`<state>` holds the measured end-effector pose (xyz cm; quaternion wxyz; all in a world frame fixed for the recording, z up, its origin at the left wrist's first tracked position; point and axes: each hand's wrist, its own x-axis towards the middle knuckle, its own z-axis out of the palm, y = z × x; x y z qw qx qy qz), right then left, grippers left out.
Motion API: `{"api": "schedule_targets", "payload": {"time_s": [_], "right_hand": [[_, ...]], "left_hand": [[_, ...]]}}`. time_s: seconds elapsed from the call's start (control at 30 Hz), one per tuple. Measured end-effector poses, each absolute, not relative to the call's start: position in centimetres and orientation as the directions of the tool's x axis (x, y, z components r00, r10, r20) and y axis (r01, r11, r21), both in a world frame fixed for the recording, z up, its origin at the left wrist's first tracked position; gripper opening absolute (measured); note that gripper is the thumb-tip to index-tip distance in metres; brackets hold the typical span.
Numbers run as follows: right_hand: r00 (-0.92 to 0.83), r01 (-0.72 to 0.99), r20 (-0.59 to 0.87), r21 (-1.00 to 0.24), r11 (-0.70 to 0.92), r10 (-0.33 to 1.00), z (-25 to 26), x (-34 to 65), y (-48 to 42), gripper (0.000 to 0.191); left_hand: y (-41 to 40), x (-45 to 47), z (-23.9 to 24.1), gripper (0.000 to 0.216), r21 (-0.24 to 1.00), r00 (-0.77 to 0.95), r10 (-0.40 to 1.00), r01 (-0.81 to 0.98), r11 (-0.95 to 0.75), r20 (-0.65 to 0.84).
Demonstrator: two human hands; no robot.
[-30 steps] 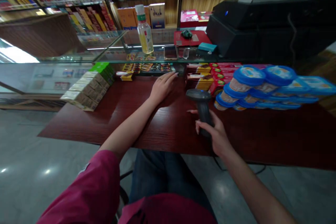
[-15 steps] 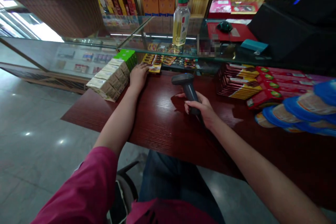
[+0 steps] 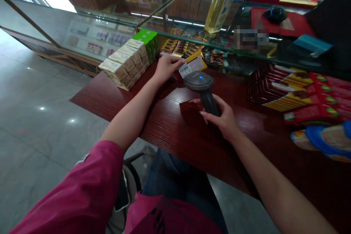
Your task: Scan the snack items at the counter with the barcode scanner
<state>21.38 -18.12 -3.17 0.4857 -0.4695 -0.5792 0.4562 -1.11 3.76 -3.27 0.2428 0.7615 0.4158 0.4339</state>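
Dark grey handheld barcode scanner (image 3: pixel 202 85): was held head up by its handle, blue light lit on top. Yellow-and-red flat packet (image 3: pixel 194 65): was held tilted just beyond scanner head, white barcode panel toward viewer.

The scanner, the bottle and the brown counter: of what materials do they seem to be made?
The scanner looks like matte dark plastic: its smooth grey body gives only soft highlights. The bottle seems clear plastic, possibly glass: yellow liquid shows through. The counter appears glossy wood or wood-look laminate: grain lines and reflections show.
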Motion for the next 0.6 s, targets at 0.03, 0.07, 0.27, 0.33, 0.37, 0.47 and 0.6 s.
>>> {"api": "schedule_targets", "payload": {"time_s": [0.03, 0.07, 0.27, 0.33, 0.37, 0.47, 0.6], "right_hand": [[-0.082, 0.097, 0.125, -0.986, 0.133, 0.989, -3.1, 21.3, -18.1, 0.051], [-0.073, 0.089, 0.121, -0.988, 0.128, 0.99, -3.0, 21.3, -18.1, 0.05], [-0.045, 0.061, 0.118, -0.991, 0.121, 0.992, -2.9, 21.3, -18.1, 0.051], [-0.043, 0.059, 0.111, -0.992, 0.113, 0.993, -3.0, 21.4, -18.0, 0.054], [-0.046, 0.054, 0.107, -0.993, 0.109, 0.993, -3.0, 21.4, -18.0, 0.056], [-0.04, 0.01, 0.109, -0.994, 0.11, 0.993, -3.1, 21.3, -18.0, 0.056], [0.124, -0.032, 0.16, -0.986, 0.165, 0.979, -3.3, 21.5, -18.3, 0.05]], "left_hand": [[3.6, -1.0, -3.2, 0.025, 0.739, 0.287, 0.845, 0.41, -0.534, 0.451], [3.4, -0.9, -3.1, 0.025, 0.745, 0.299, 0.846, 0.403, -0.531, 0.442], [2.4, -0.3, -2.9, 0.025, 0.776, 0.328, 0.856, 0.375, -0.507, 0.401], [2.6, -0.3, -3.0, 0.027, 0.779, 0.314, 0.86, 0.376, -0.502, 0.403], [2.7, -0.3, -3.1, 0.029, 0.777, 0.308, 0.861, 0.38, -0.501, 0.405], [2.6, -0.2, -3.1, 0.026, 0.766, 0.295, 0.859, 0.393, -0.509, 0.419], [1.2, 1.0, -2.8, 0.023, 0.744, 0.275, 0.853, 0.417, -0.522, 0.444]]}}
